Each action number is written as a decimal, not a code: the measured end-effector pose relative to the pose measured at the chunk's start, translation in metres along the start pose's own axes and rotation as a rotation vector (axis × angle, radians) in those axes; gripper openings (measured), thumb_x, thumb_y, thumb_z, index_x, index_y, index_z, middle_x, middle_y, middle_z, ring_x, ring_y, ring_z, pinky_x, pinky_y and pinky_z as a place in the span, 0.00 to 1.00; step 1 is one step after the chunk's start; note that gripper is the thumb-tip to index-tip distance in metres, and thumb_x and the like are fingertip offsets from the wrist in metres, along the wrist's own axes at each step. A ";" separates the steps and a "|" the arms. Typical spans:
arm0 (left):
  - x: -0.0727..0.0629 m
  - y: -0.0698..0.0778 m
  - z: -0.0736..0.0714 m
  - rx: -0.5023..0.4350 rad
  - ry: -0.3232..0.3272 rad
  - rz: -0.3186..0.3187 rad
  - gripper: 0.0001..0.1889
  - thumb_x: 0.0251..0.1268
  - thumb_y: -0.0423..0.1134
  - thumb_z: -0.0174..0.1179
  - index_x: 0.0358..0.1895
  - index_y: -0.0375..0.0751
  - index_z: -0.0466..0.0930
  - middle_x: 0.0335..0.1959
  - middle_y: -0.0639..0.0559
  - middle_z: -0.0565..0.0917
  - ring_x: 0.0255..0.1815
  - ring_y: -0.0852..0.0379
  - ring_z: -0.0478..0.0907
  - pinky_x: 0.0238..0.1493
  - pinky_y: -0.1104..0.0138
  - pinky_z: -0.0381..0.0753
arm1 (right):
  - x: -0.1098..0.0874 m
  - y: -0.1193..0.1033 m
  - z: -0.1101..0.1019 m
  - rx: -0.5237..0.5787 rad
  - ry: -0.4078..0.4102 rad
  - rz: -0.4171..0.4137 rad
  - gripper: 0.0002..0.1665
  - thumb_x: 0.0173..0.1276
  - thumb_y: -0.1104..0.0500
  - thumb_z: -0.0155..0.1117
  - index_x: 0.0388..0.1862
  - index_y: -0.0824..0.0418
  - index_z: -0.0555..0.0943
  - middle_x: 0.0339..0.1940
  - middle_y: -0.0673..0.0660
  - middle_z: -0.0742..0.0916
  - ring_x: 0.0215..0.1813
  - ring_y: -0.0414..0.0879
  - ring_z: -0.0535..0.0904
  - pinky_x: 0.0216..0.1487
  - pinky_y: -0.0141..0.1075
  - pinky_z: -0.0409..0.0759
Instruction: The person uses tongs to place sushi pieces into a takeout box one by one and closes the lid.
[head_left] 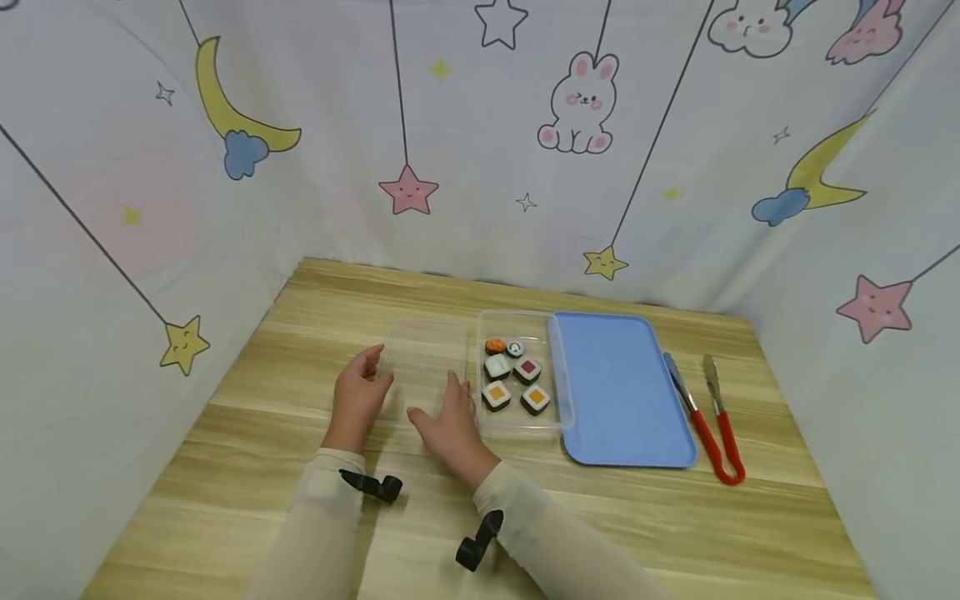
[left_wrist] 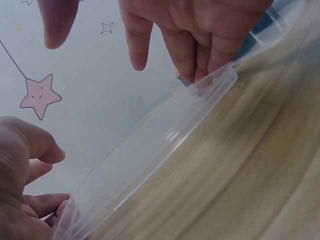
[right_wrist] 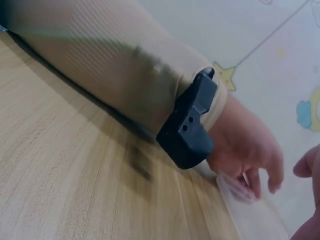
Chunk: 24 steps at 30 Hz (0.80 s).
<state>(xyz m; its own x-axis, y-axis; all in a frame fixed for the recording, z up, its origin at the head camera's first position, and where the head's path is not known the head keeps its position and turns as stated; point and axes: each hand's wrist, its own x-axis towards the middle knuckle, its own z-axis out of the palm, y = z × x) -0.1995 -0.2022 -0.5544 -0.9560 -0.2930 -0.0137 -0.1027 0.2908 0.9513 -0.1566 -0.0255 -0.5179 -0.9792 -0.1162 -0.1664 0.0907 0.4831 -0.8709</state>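
Note:
A clear plastic lid (head_left: 424,354) lies between my two hands, left of the clear container in the head view. Against its left edge rests my left hand (head_left: 357,400), the lower fingers touching the rim and the thumb spread away. My right hand (head_left: 452,425) is at the opposite edge; in the left wrist view its fingers (left_wrist: 181,52) point down and some tips meet the lid's rim. Beside the right hand, the clear container (head_left: 561,371) holds several sushi pieces (head_left: 527,369), mostly square rolls with dark sides.
A blue tray (head_left: 626,392) adjoins the container's right side. Metal tongs with red handles (head_left: 727,446) lie spread apart at the right. The wooden table (head_left: 247,433) is bordered at the back and sides by a patterned white curtain (head_left: 480,250).

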 end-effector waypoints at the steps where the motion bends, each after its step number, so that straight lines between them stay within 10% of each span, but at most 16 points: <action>1: -0.001 0.001 -0.001 -0.022 0.009 -0.005 0.29 0.68 0.33 0.61 0.73 0.40 0.75 0.69 0.38 0.77 0.67 0.40 0.73 0.68 0.48 0.72 | 0.000 0.000 -0.001 0.012 0.000 0.000 0.55 0.69 0.47 0.69 0.85 0.63 0.52 0.83 0.74 0.55 0.83 0.68 0.48 0.78 0.63 0.56; 7: -0.009 0.016 -0.008 -0.098 0.101 0.033 0.27 0.69 0.34 0.63 0.71 0.45 0.77 0.68 0.43 0.80 0.60 0.44 0.78 0.55 0.54 0.81 | -0.005 -0.007 -0.008 0.124 0.007 -0.093 0.52 0.69 0.47 0.70 0.85 0.57 0.56 0.85 0.66 0.57 0.85 0.62 0.47 0.79 0.62 0.56; 12: -0.020 0.035 -0.014 -0.227 0.146 0.191 0.26 0.71 0.30 0.63 0.70 0.46 0.78 0.69 0.48 0.77 0.63 0.46 0.73 0.55 0.64 0.77 | -0.010 -0.020 -0.026 0.246 -0.005 -0.185 0.48 0.72 0.49 0.67 0.85 0.50 0.55 0.87 0.59 0.53 0.85 0.56 0.48 0.78 0.63 0.55; 24: -0.042 0.090 0.004 -0.342 -0.006 0.458 0.32 0.69 0.19 0.59 0.75 0.34 0.67 0.76 0.43 0.67 0.74 0.43 0.66 0.74 0.52 0.65 | -0.009 -0.031 -0.088 0.509 0.007 -0.301 0.49 0.77 0.62 0.61 0.87 0.55 0.46 0.85 0.53 0.52 0.86 0.46 0.43 0.82 0.51 0.53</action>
<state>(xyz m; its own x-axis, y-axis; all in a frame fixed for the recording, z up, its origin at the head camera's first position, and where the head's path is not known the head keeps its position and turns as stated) -0.1694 -0.1603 -0.4695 -0.8838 -0.2004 0.4228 0.4164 0.0753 0.9060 -0.1669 0.0370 -0.4491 -0.9764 -0.1769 0.1239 -0.1173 -0.0474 -0.9920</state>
